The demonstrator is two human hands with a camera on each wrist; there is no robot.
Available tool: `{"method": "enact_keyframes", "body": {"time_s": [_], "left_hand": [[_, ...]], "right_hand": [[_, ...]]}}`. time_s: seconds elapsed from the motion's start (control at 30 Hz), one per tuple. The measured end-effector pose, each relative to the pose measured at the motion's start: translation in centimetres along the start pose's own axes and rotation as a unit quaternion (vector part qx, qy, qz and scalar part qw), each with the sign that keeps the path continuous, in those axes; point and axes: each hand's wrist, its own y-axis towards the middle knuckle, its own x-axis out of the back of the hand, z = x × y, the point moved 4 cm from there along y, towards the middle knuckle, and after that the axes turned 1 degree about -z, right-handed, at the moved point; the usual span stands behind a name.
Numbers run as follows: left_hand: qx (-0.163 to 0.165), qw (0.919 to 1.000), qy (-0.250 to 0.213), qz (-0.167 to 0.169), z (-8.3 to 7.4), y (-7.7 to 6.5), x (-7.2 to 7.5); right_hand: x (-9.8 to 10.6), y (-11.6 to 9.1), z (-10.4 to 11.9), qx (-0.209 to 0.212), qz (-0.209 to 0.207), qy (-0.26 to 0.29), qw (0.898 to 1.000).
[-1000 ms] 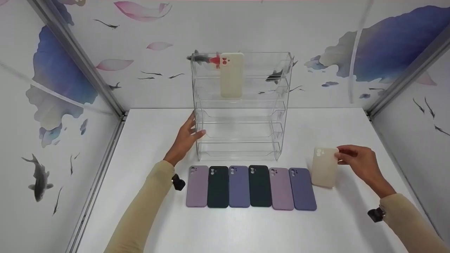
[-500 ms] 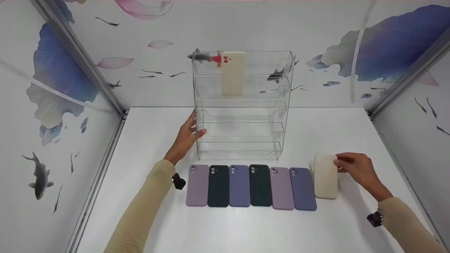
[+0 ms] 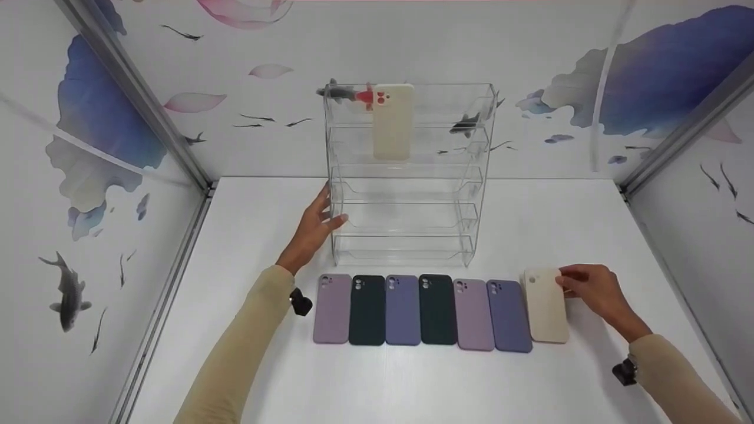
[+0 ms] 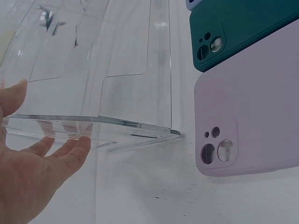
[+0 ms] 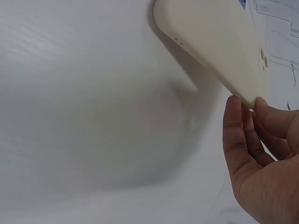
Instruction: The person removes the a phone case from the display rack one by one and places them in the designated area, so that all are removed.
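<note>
At the right end of a row of phone cases, my right hand (image 3: 595, 290) pinches a cream phone case (image 3: 546, 309) by its upper right edge, thumb on the back. Its camera end is raised off the white table, as the right wrist view shows with the cream case (image 5: 215, 42) tilted over its shadow. My left hand (image 3: 311, 229) holds the left side of a clear acrylic display rack (image 3: 403, 242), thumb at the front and fingers along the outer side panel. In the left wrist view the fingertips (image 4: 83, 143) touch that panel.
Another cream phone case (image 3: 393, 123) stands upright in the rack's upper tier. Left of the held case lie pink-purple (image 3: 333, 309), dark green (image 3: 367, 310) and blue-purple cases (image 3: 403, 310), several in all, side by side before the rack. Printed wall panels (image 3: 442, 35) enclose the white table (image 3: 377, 383).
My right hand has brought the cream case down toward the front of the table, level with the row, and its lower end has come down. My left hand stays on the rack.
</note>
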Motion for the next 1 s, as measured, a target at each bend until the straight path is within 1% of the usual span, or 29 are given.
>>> {"method": "enact_keyframes", "body": {"time_s": [0.1, 0.3, 0.77, 1.0], "left_hand": [[0.000, 1.0000, -0.003, 0.001, 0.0, 0.0, 0.0], [0.007, 1.0000, 0.005, -0.001, -0.2, 0.1, 0.0], [0.007, 0.9999, 0.007, -0.007, -0.2, 0.0, -0.1], [0.007, 0.9999, 0.007, -0.007, -0.3, -0.1, -0.1]], "right_hand": [[-0.3, -0.1, -0.3, -0.004, 0.006, 0.004, 1.000], [-0.7, -0.2, -0.9, 0.001, 0.011, 0.018, 1.000], [-1.5, -0.7, -1.4, -0.017, 0.018, -0.020, 1.000], [-1.5, -0.8, -1.7, -0.026, 0.017, -0.023, 0.999]]}}
